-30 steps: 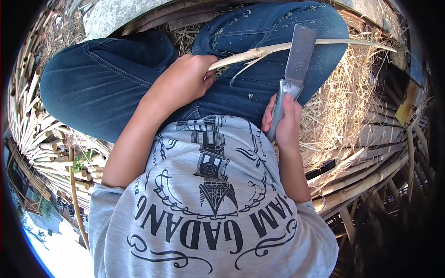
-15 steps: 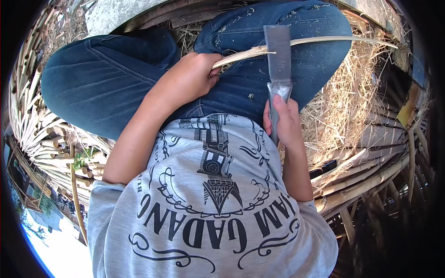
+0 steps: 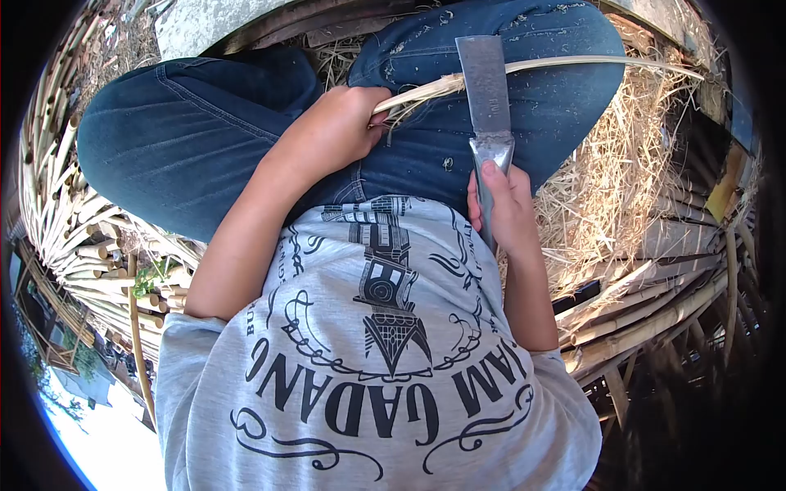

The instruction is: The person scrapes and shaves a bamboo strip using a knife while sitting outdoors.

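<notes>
My left hand [image 3: 342, 129], at the left, is closed around the near end of a thin, pale bamboo strip [image 3: 417, 96]. The strip curves to the right across my jeans, and its frayed part lies between this hand and the blade. In my right hand [image 3: 503, 206] is the metal handle of a broad-bladed knife [image 3: 485, 88], the thumb lying along the handle. The blade points up in the view and crosses over the strip, hiding a short stretch of it. Whether its edge cuts into the strip cannot be told.
My crossed legs in blue jeans [image 3: 184, 135] fill the upper middle, with small shavings on them. A heap of shavings [image 3: 602, 196] lies at the right, beside bamboo lengths [image 3: 647, 315]. More cut poles [image 3: 90, 262] are stacked at the left. A concrete slab [image 3: 201, 29] is at the top.
The knife and my right hand have moved left along the strip, toward my left hand. A loose sliver that hung below the strip now lies closer to it. My left hand keeps its hold.
</notes>
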A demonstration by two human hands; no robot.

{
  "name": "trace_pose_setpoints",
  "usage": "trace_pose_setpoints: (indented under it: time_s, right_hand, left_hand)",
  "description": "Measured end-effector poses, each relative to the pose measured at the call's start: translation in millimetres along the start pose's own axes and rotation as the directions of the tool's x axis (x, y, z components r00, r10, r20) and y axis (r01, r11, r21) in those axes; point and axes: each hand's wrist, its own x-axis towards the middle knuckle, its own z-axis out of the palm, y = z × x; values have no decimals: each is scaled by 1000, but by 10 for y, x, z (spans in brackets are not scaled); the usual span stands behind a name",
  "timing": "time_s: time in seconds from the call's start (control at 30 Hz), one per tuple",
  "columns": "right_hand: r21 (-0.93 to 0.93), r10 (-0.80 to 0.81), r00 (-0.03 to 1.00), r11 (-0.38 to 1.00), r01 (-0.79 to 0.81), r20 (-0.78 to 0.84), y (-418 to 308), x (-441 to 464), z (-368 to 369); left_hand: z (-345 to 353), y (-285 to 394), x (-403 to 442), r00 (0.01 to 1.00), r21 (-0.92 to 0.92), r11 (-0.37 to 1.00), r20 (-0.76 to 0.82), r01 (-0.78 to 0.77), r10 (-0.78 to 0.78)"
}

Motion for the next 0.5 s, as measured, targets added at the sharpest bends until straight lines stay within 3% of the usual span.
trace_pose_setpoints:
  time_s: [0.03, 0.07, 0.1, 0.17, 0.23, 0.3, 0.37, 0.43, 0.5]
  right_hand:
    - [-31, -23, 999, 999, 22, -39, -5, 8, 23]
    - [93, -44, 995, 994, 52, -93, 1, -6, 26]
    - [87, -43, 995, 995, 51, -92, -22, -4, -15]
    - [-62, 66, 994, 996, -61, 88, -60, 15, -83]
    - [-83, 66, 994, 995, -59, 84, -47, 20, -42]
    - [96, -82, 993, 991, 90, -85, 21, -3, 12]
    - [196, -59, 994, 978, 78, -97, 21, -6, -62]
    - [-147, 50, 997, 988, -42, 56, -42, 14, -79]
    - [-86, -25, 1000, 996, 24, -13, 3, 12, -25]
  left_hand:
    - [-12, 17, 9, 1000, 4, 1000, 3, -9, 9]
    - [-11, 39, 5, 1000, 4, 1000, -19, -2, 3]
    - [3, 51, -9, 999, 0, 1000, -40, 12, -12]
    - [23, 18, -11, 999, 1, 1000, -36, 1, -1]
    - [-4, 19, -16, 999, 12, 1000, -24, -25, 25]
    - [-31, 59, -18, 1000, 17, 1000, -24, -2, 3]
    - [-22, 87, -11, 1000, -3, 1000, -21, -4, 4]
    - [-29, 71, -49, 1000, -10, 1000, -2, -9, 9]
    - [-33, 50, -20, 999, 17, 1000, -29, 20, -19]
